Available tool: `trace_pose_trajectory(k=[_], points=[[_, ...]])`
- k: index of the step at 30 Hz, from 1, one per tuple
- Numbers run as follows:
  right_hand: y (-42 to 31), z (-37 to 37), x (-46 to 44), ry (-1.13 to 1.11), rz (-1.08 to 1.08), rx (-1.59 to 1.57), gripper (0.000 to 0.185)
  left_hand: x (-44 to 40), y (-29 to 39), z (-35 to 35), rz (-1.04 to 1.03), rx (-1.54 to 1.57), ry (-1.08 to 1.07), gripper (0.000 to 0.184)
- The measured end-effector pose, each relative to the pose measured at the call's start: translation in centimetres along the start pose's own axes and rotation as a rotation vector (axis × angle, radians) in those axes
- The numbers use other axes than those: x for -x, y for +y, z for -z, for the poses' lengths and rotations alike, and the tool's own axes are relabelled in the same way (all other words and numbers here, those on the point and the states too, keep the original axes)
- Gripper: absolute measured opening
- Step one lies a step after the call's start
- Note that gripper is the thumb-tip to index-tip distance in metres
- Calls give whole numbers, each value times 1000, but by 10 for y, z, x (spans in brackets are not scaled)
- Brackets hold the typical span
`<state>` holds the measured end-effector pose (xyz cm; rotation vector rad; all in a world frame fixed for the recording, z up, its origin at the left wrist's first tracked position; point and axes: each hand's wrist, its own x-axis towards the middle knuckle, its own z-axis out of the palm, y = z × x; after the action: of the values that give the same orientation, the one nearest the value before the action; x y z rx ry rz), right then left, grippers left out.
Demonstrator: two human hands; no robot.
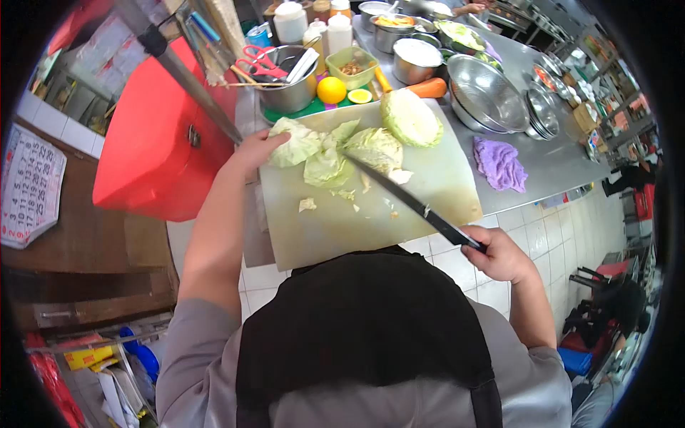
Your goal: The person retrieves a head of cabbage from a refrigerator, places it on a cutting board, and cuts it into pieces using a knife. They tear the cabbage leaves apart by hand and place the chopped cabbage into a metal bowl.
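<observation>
Your right hand (503,253) is wrapping its fingers around the black handle of the knife (408,195), and the blade is slanting across the cutting board (371,225) with its tip over the loose leaves (328,165). Your left hand (261,148) is touching the outer edge of a cabbage leaf (295,144) at the board's far left; whether it is pinching the leaf or only resting on it, you cannot tell from here. A cabbage piece (377,150) is lying just beside the loose leaves, and a larger cabbage half (412,120) is sitting at the far edge, its pale cut face showing.

The leaf is likely to be feeling light and crisp, bending a little at its thin frill but tearing if you are pulling hard. Better to be holding it by a thicker rib, with fingertips curled in from the blade. The half is probably weighing more and staying firm; you are safest spreading your palm over its rounded side, since cut faces may be turning slick.
</observation>
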<state>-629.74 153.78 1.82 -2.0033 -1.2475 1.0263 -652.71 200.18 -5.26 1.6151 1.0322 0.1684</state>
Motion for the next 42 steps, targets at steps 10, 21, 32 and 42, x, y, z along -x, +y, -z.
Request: trace_pose_trajectory(k=[10, 21, 32, 42], points=[[-4, -13, -2, -117, 112, 111, 37, 0, 27, 8, -453, -435, 396, 71], [-4, -45, -79, -350, 191, 331, 39, -11, 64, -133, -814, -928, -156, 81], [31, -37, -75, -231, 77, 300, 39, 33, 70, -145, -891, -792, -70, 65], [48, -10, -37, 56, 57, 362, 33, 92, 67, -93, -360, -442, 13, 77]])
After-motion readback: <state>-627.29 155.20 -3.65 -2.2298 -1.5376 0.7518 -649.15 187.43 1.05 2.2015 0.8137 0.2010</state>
